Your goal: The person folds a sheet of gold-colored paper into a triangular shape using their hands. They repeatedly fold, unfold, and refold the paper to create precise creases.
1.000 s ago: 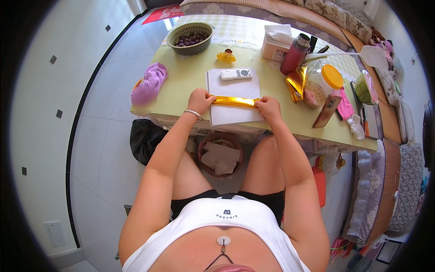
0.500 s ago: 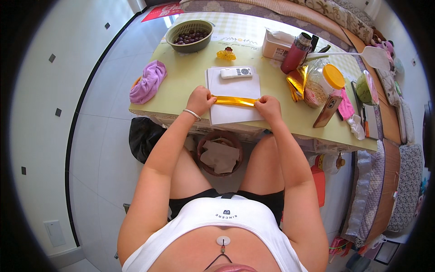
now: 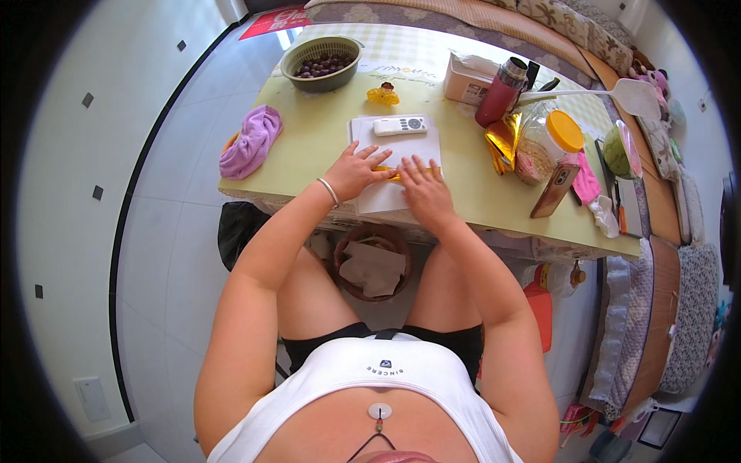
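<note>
A shiny gold strip [image 3: 395, 175] lies across a stack of white paper [image 3: 423, 147] near the table's front edge. My left hand [image 3: 355, 173] rests flat over its left part, fingers spread. My right hand [image 3: 427, 193] lies flat on its right part, fingers stretched away from me. Between the hands only a short piece of the strip shows; the rest is mostly covered. A white remote control [image 3: 400, 126] sits on the paper just beyond my fingers. Farther off is a small yellow ornament-like piece with a dark red top [image 3: 383, 94].
At the far left stands a green basket [image 3: 323, 79] of dark round fruit, with a purple cloth [image 3: 253, 147] nearer. On the right are a red flask [image 3: 503, 92], crumpled gold foil [image 3: 502, 140], a yellow-lidded jar [image 3: 532, 150] and a leaning phone [image 3: 553, 190]. A bin [image 3: 374, 266] stands below.
Both hands have gone from pinching the strip's ends to lying flat over it, fingers stretched out. They have moved closer together, and the strip is now mostly covered.
</note>
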### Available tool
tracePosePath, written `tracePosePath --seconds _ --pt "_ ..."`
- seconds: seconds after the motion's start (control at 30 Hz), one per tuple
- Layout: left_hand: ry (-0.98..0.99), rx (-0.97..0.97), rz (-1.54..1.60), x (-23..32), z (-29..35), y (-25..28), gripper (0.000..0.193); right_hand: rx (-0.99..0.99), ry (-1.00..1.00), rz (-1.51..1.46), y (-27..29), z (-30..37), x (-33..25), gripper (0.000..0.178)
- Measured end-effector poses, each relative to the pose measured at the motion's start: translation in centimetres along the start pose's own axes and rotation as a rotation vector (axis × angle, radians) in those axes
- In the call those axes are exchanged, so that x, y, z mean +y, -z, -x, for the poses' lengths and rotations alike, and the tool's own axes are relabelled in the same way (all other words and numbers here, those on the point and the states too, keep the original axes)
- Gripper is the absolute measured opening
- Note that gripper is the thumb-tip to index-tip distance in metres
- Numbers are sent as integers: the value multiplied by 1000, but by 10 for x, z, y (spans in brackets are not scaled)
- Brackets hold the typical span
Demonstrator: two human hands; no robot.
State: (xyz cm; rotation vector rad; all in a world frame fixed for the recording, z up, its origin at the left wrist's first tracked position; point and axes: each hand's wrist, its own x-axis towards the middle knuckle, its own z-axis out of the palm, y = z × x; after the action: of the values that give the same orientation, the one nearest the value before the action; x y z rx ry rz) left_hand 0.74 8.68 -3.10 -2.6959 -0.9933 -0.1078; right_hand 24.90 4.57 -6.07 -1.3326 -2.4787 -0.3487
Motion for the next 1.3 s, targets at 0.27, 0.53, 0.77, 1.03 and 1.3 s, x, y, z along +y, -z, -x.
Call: tracePosePath --seconds 0.27,0.53,0.77,1.03,1.3 --pt "202 -19 -9 -18 28 5 49 -165 -55 -177 -3 8 -12 66" --pt "159 71 424 55 -3 13 88 -232 6 -13 2 9 -10 71" --pt "363 10 304 61 24 -7 105 -205 -151 -235 13 18 0 73" --pt "475 -14 356 48 42 -3 96 -1 -189 -529 6 31 30 52" --pt "506 -210 56 40 -4 44 57 -302 78 106 40 -20 22 17"
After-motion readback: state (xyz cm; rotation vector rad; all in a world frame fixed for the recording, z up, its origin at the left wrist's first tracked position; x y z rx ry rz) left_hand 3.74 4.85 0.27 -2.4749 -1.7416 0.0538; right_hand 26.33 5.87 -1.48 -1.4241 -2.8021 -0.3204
